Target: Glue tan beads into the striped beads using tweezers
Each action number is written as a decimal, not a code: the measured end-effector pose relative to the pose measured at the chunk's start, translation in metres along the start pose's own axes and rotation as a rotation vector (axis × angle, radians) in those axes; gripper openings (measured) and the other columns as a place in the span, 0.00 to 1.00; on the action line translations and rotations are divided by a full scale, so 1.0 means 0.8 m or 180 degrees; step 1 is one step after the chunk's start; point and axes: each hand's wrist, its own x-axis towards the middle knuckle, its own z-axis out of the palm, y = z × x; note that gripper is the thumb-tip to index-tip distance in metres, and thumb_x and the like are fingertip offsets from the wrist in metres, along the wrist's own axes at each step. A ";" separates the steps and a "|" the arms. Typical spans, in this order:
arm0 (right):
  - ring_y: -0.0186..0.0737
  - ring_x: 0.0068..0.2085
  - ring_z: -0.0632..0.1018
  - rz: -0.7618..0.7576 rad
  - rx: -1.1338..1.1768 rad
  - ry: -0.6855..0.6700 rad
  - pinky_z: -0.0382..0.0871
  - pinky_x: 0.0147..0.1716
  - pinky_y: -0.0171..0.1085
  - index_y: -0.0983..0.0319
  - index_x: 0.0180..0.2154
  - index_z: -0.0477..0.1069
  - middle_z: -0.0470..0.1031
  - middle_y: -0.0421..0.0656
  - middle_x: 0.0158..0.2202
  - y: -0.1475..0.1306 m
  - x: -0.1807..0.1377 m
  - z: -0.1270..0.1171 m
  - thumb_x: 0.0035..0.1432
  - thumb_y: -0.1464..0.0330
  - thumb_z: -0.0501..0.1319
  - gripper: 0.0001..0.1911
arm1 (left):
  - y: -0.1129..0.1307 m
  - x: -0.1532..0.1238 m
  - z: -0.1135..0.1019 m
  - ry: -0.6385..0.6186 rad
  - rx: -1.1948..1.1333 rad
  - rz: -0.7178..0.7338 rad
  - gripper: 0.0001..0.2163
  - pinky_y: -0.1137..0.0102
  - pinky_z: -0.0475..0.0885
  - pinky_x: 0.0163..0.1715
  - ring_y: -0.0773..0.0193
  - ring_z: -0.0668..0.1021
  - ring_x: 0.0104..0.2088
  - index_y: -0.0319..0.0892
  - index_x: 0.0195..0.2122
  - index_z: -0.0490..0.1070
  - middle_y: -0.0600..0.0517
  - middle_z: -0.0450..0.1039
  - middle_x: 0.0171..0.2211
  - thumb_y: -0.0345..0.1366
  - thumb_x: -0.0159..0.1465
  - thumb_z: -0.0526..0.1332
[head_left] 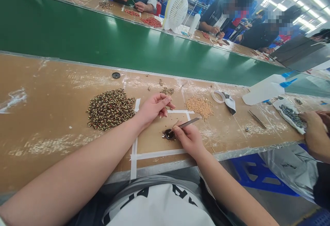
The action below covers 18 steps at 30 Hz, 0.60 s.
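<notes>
My right hand [190,137] is closed around metal tweezers [190,122], their tips down at a small round black dish [169,134] of dark liquid. A little up and left of it, my left hand [155,108] is held with thumb and fingers curled together; what is between the fingertips is too small to make out. A big heap of small black-and-gold pieces [110,109] lies left of that hand. To the right is a pile of tiny tan beads [199,107]. A few loose black-and-gold pieces [167,90] lie beyond my left hand.
White tape strips [160,155] mark the bench. Rightward are a tape roll [218,96], another pair of tweezers [257,119], a white bottle [265,89] and a co-worker's hands [316,129]. Across the green belt [103,40], people work near a fan [176,7].
</notes>
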 end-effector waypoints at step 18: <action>0.40 0.31 0.75 -0.0012 0.0163 -0.0198 0.70 0.35 0.40 0.60 0.32 0.74 0.76 0.43 0.29 -0.006 0.003 0.004 0.76 0.55 0.59 0.21 | -0.001 -0.001 -0.001 -0.0031 0.0140 0.0068 0.24 0.76 0.64 0.19 0.71 0.75 0.21 0.41 0.33 0.72 0.48 0.83 0.31 0.57 0.59 0.76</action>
